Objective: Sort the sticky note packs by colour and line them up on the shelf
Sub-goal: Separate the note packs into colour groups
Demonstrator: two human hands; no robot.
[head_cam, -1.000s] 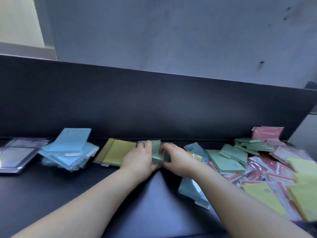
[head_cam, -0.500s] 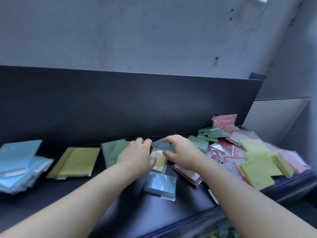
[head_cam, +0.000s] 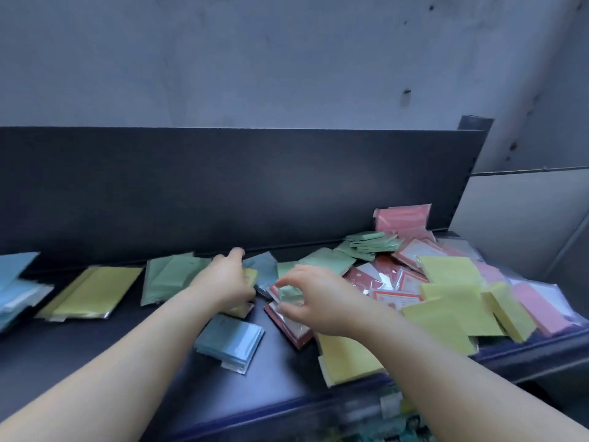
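Head view: right hand (head_cam: 322, 301) around green pack (head_cam: 288, 293); left hand (head_cam: 226, 282), grip unclear.

Blue stack (head_cam: 14, 282) partly beyond left edge.

Dark shelf (head_cam: 95, 339) under coloured packs (head_cam: 446, 317).

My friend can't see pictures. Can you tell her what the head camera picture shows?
The right hand pinches a green pack from a jumbled heap of sticky note packs on a dark shelf, and the left hand reaches in beside it. Further left lie a green pile, a yellow pile and a blue pile.
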